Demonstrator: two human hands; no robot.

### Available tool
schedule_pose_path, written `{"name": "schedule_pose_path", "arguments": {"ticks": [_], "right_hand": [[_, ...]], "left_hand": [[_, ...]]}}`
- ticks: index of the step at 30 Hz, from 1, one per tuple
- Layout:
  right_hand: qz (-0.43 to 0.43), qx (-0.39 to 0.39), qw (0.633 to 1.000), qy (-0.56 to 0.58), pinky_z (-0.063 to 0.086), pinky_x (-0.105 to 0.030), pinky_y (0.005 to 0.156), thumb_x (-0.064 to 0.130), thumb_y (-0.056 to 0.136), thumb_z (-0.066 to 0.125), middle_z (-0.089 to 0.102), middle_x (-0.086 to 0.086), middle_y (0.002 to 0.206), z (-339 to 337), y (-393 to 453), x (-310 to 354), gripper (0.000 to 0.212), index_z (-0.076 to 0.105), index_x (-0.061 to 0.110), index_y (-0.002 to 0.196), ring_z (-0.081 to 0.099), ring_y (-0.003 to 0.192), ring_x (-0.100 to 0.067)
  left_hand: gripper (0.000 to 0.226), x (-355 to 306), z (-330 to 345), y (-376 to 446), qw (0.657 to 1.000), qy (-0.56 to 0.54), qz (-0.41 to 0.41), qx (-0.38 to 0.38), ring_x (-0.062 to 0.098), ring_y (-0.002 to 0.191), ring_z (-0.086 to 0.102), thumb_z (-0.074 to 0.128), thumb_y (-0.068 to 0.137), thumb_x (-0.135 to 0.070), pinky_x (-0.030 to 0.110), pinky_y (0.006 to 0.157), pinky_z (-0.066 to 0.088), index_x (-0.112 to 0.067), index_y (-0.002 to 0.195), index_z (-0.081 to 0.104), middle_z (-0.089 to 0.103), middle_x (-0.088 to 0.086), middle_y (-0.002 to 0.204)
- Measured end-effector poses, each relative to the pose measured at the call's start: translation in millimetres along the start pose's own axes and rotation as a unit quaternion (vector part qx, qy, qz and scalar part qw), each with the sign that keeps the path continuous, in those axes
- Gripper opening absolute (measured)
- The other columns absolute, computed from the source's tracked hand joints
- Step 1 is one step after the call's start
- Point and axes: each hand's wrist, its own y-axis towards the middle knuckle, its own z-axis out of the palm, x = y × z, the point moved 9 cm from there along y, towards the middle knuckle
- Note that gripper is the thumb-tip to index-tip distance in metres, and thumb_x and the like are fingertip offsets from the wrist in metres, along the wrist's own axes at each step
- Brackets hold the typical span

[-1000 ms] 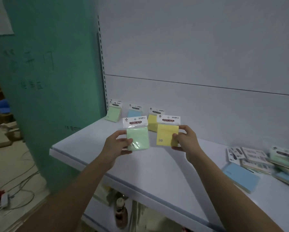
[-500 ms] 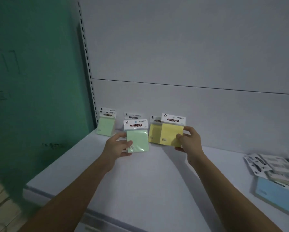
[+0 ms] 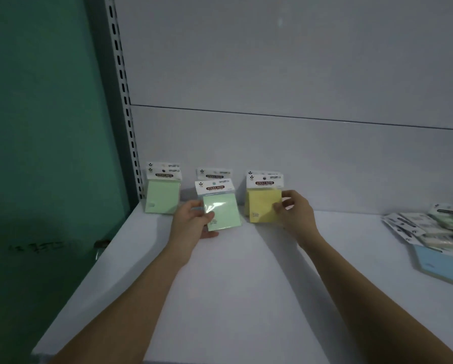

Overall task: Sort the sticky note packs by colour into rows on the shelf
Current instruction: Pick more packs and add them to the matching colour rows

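In my left hand [image 3: 194, 222] I pinch a pale green square sticky note pack [image 3: 221, 211] in clear wrap with a white header card, thumb on its face and fingers behind its left edge, holding it upright just above the white shelf board [image 3: 233, 285]. It hides most of the pack standing behind it [image 3: 214, 173], of which only the white header shows, so I cannot tell that one's colour. My right hand [image 3: 295, 215] grips the right edge of a pale yellow square sticky note pack [image 3: 262, 204], which stands at the grey back panel [image 3: 272, 153] in front of another yellow pack whose edge peeks out at its left. Further left, beside the slotted metal upright [image 3: 127, 114], a stack of green sticky note packs [image 3: 163, 194] leans against the back panel. Well apart on my right lies a loose heap of unsorted packs [image 3: 435, 227] with a light blue pack [image 3: 443, 266] flat at its front. A green wall [image 3: 41, 127] borders the shelf on the left.
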Motion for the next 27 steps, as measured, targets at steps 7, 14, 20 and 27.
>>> {"name": "schedule_pose_path", "arguments": {"ticks": [7, 14, 20, 27], "right_hand": [[0.021, -0.063, 0.998, -0.014, 0.045, -0.032, 0.076, 0.018, 0.089, 0.060, 0.060, -0.004, 0.101, 12, -10, -7, 0.026, 0.058, 0.016, 0.115, 0.059, 0.088, -0.021], [0.001, -0.049, 0.998, -0.046, 0.041, -0.031, 0.081, 0.015, 0.093, 0.053, 0.057, -0.006, 0.108, 17, -2, -8, 0.030, 0.059, 0.015, 0.122, 0.055, 0.091, -0.019], [-0.008, -0.045, 0.998, -0.051, 0.036, -0.026, 0.082, 0.015, 0.096, 0.046, 0.048, -0.009, 0.120, 20, 2, -12, 0.037, 0.053, 0.013, 0.133, 0.055, 0.098, -0.025], [-0.082, -0.129, 0.987, -0.049, 0.037, -0.029, 0.074, 0.016, 0.098, 0.040, 0.051, -0.005, 0.119, -4, -23, 23, 0.025, 0.053, 0.014, 0.120, 0.057, 0.098, -0.026]], "left_hand": [[0.028, -1, 5, 2, 0.999, 0.006, 0.019, 0.029, 0.020, 0.074, 0.065, 0.061, 0.086, 0.007, 0.034, 0.056, 0.060, -0.010, 0.108, 0.057, 0.067, 0.005, 0.085], [0.028, 0, 3, 1, 0.999, 0.008, 0.022, 0.032, 0.022, 0.076, 0.066, 0.061, 0.086, 0.007, 0.036, 0.058, 0.061, -0.010, 0.108, 0.056, 0.067, 0.009, 0.088], [0.031, 2, 2, 1, 0.999, 0.011, 0.027, 0.026, 0.023, 0.077, 0.065, 0.062, 0.086, 0.007, 0.037, 0.058, 0.061, -0.009, 0.112, 0.056, 0.065, 0.011, 0.087], [0.032, -7, 6, -11, 0.999, 0.032, 0.022, 0.014, 0.020, 0.074, 0.064, 0.060, 0.087, 0.007, 0.032, 0.057, 0.060, -0.009, 0.114, 0.054, 0.064, 0.006, 0.085]]}}
